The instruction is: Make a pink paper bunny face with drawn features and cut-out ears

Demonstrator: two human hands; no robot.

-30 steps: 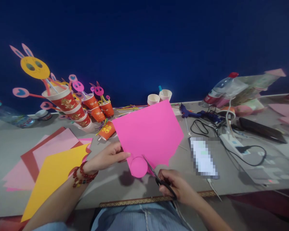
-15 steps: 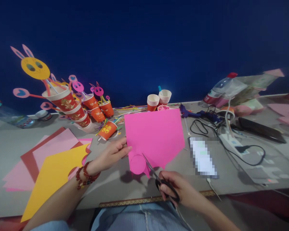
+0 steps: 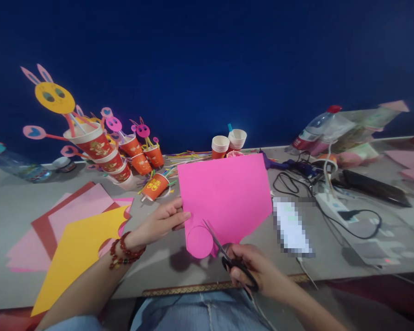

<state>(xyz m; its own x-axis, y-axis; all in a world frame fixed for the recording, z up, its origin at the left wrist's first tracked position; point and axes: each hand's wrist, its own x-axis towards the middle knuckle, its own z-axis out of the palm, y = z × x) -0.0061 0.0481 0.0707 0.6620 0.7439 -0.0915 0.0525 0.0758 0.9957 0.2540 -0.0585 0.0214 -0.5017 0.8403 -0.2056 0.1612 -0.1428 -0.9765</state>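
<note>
Head cam: L hand point(image 3: 163, 221) fingers pinch pink sheet point(image 3: 224, 197), R hand point(image 3: 260, 266) fingers grip scissors point(image 3: 221, 247), prob. mid-cut by 1 circle point(image 3: 200, 242). Next snip needs sheet steady.

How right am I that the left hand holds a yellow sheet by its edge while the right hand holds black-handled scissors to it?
Not quite: the colour is wrong. The head view shows the left hand holding a bright pink sheet by its edge; a yellow sheet lies off to the left. The right hand does hold black-handled scissors to it.
</note>
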